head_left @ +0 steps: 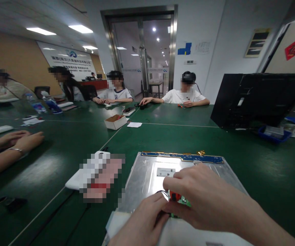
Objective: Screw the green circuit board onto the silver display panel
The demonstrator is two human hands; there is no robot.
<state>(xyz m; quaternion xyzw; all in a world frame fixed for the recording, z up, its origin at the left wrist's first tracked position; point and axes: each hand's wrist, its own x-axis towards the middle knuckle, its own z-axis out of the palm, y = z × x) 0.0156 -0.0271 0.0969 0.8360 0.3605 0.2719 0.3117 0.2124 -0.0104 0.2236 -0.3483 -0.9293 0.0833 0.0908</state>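
A flat silver metal display panel (147, 174) lies on the table before me, with a blue circuit strip (183, 157) along its far edge. My right hand (196, 194) is over the panel's near part, its fingers closed around a small red-and-black tool handle (175, 195); the tool's tip is hidden. Below that handle a green circuit board (184, 201) shows in part. My left hand (147, 215) rests at the board's left side, fingers bent together and touching the right hand's fingertips. What the left fingers pinch, if anything, is hidden. A thin dark wire (162, 192) curves beside them.
Left of the panel lie a white device and a pink item, blurred out, with dark cables. Farther off stand a small white box (116, 122), a paper (134, 125) and a black monitor (255, 100). A co-worker's hands (21, 140) rest at left; several people sit around the table.
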